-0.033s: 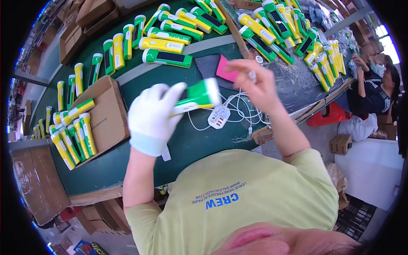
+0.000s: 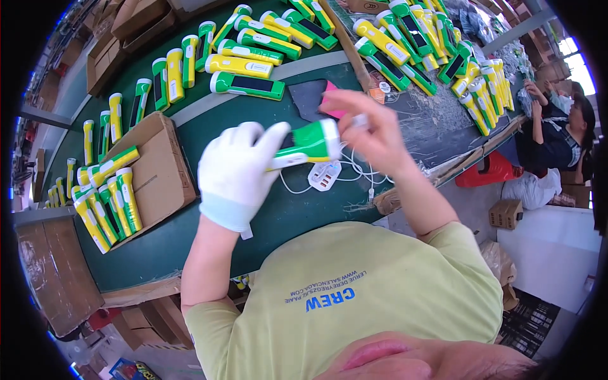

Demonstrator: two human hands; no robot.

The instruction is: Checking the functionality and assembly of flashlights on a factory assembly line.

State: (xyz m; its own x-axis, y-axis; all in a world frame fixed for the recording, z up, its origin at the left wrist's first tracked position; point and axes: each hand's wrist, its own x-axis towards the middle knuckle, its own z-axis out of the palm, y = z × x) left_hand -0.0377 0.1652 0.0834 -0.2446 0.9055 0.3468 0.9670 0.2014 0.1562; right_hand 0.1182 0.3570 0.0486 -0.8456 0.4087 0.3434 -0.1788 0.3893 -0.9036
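My left hand (image 2: 233, 174), in a white glove, grips a green and yellow flashlight (image 2: 310, 144) with a dark panel and a white head. The flashlight lies nearly level above the bench, its head pointing right. My bare right hand (image 2: 373, 130) is at that head, fingers curled. A small white piece (image 2: 360, 121) shows at its fingers; whether it is held or worn I cannot tell. Below the hands lies a white multi-port USB charger (image 2: 324, 175) with tangled white cables (image 2: 364, 170). A dark and pink pad (image 2: 307, 100) is partly hidden behind my right hand.
Rows of similar flashlights (image 2: 247, 85) lie across the green bench (image 2: 209, 253). At the left, a cardboard tray (image 2: 166, 168) holds several more. Another pile of flashlights (image 2: 418, 44) is at the far right. A person (image 2: 557, 130) sits beyond, beside a red container (image 2: 484, 172).
My left hand has shifted slightly right with the flashlight. My right hand has moved left and a little down, closing the gap to the flashlight's head.
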